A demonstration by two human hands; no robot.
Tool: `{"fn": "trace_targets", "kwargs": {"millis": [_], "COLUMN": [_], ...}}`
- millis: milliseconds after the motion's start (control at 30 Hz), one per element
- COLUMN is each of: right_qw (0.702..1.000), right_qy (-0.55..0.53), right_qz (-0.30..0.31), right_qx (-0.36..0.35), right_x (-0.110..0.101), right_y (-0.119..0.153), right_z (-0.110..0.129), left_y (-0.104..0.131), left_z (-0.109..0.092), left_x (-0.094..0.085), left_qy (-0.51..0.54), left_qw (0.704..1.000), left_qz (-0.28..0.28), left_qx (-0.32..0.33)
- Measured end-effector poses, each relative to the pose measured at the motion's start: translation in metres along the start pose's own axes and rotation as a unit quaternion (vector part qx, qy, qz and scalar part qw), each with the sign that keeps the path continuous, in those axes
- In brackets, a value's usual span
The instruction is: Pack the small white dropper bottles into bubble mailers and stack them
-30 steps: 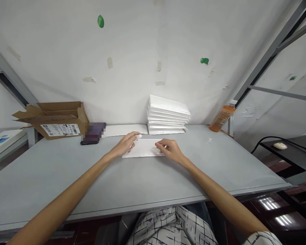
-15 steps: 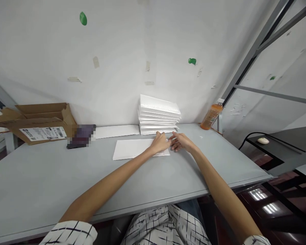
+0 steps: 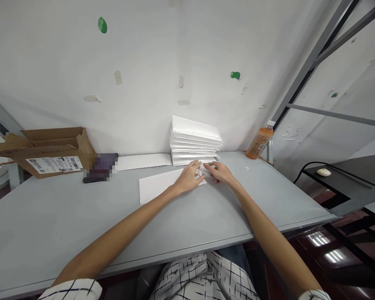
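A white padded envelope lies at a slant on the grey table, its right end crumpled and partly hidden by my fingers. My left hand rests over that end, thumb and fingers on either side of it, holding it. Against the tip of the same end, my right hand is closed in a pinch at the envelope's edge; the exact piece in its fingertips is too small to make out. Just behind my hands stands a stack of white envelopes.
At the left are an open cardboard box and a dark, blurred-out item. A flat white piece lies along the wall. A bottle of orange drink stands at the back right, and a white mouse sits on a black shelf.
The envelope has turned, its left end now nearer me. My left hand has shifted left and spread over the right end. My right hand's fingers have closed into a pinch.
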State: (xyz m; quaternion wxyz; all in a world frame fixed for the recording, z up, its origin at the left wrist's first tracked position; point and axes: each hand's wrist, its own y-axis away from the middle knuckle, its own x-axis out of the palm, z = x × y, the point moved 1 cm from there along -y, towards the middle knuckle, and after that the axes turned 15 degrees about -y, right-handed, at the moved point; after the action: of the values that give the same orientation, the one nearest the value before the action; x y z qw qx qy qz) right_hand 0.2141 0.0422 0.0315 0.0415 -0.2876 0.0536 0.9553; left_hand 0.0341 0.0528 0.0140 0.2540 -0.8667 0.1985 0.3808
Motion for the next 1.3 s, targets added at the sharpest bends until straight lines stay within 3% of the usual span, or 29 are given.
{"fn": "trace_targets", "kwargs": {"millis": [133, 233, 333, 400, 700, 1067, 1300], "right_qw": [0.984, 0.969, 0.960, 0.961, 0.975, 0.972, 0.946], "right_qy": [0.161, 0.227, 0.257, 0.256, 0.214, 0.214, 0.259], "right_qz": [-0.064, -0.087, -0.093, -0.086, -0.028, -0.076, -0.179], "right_qx": [-0.043, -0.050, -0.054, -0.059, -0.062, -0.058, -0.075], "right_x": [0.017, 0.029, 0.034, 0.032, 0.013, 0.012, 0.012], "right_y": [0.002, 0.002, 0.001, 0.000, 0.006, 0.014, 0.007], "right_z": [0.006, 0.008, 0.006, 0.005, 0.002, 0.006, -0.004], "left_y": [0.016, 0.032, 0.048, 0.056, 0.078, 0.081, 0.088], "left_z": [0.008, 0.022, 0.040, 0.049, 0.060, 0.056, 0.064], "left_x": [-0.012, -0.023, -0.031, -0.036, -0.054, -0.053, -0.050], "left_qy": [-0.162, -0.251, -0.268, -0.278, -0.288, -0.313, -0.344], "left_qw": [0.984, 0.967, 0.958, 0.951, 0.946, 0.937, 0.923], "left_qz": [-0.067, -0.028, 0.076, 0.096, 0.081, 0.038, 0.014], "left_qx": [0.040, 0.027, 0.075, 0.101, 0.127, 0.150, 0.175]}}
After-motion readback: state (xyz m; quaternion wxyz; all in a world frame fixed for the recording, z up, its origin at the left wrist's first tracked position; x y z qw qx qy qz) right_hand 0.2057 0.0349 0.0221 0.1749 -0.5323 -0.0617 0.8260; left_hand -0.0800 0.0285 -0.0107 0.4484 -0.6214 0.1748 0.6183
